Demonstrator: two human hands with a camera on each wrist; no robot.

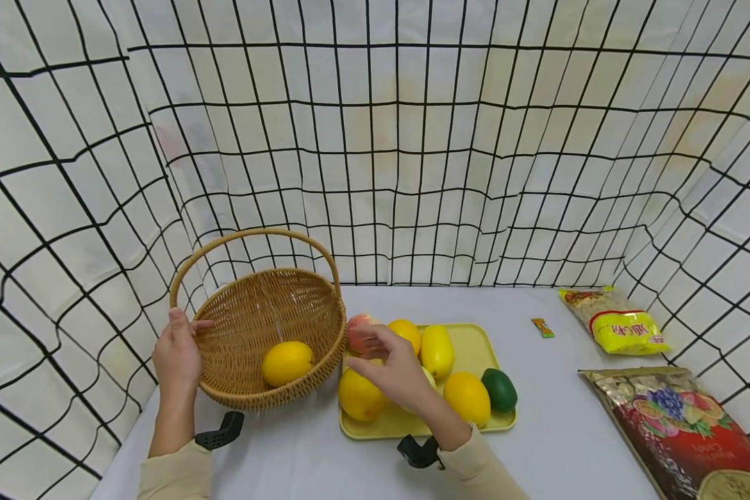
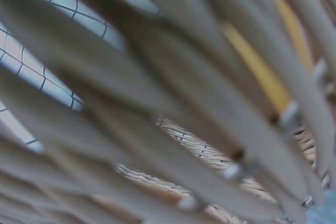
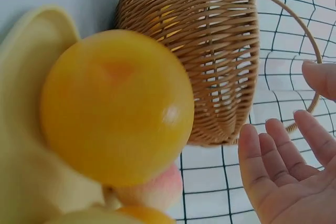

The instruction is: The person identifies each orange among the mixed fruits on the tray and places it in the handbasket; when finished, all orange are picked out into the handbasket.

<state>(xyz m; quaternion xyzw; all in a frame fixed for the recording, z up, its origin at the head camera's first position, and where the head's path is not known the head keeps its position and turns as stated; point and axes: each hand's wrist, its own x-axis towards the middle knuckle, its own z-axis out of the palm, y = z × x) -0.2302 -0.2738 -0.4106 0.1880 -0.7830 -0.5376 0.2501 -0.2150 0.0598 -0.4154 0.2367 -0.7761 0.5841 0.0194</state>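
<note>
The left hand [image 1: 178, 354] grips the brown woven wicker basket [image 1: 234, 333] by its left rim, probably to steady it with its mouth tilted toward the person; an oval yellow fruit [image 1: 287, 363] lies inside. The right hand [image 1: 400, 368], empty with fingers loosely spread, hovers over the fruit on the pale-yellow rectangular tray [image 1: 475, 340]. The yellow plastic packet [image 1: 628, 332] bears pink characters, and the red-and-brown bag [image 1: 694, 423] pale lettering, neither clearly readable.
</note>
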